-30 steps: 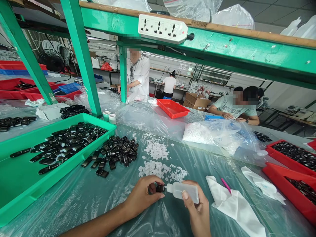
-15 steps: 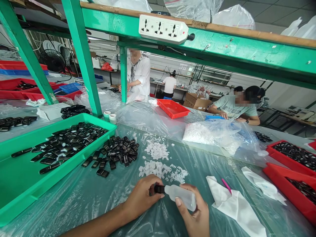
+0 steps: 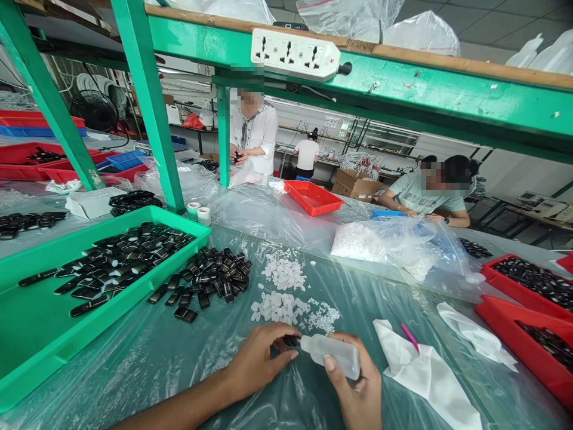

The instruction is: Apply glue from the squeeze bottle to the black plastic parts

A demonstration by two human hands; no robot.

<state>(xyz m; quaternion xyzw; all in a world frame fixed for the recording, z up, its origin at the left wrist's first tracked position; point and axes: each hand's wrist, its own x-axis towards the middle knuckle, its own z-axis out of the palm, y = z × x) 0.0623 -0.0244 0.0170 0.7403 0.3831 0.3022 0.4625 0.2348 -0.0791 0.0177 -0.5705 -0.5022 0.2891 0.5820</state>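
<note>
My right hand (image 3: 356,382) grips a small translucent squeeze bottle (image 3: 333,352) lying sideways, its tip pointing left. My left hand (image 3: 259,358) pinches a small black part (image 3: 290,340) right against the bottle's tip. Both hands hover low over the plastic-covered green table (image 3: 147,358). Just beyond them lie two heaps of small white pieces (image 3: 282,304). A pile of black parts (image 3: 212,278) lies further left.
A green tray (image 3: 27,322) with several black parts stands at left. White cloths (image 3: 425,373) and a pink stick (image 3: 409,335) lie to the right, red bins (image 3: 528,337) beyond. A bag of white pieces (image 3: 362,242) lies behind. Other people work at far benches.
The bottle and both hands shifted slightly left, then back a little; my left fingers stay pinched on the black part at the bottle's tip.
</note>
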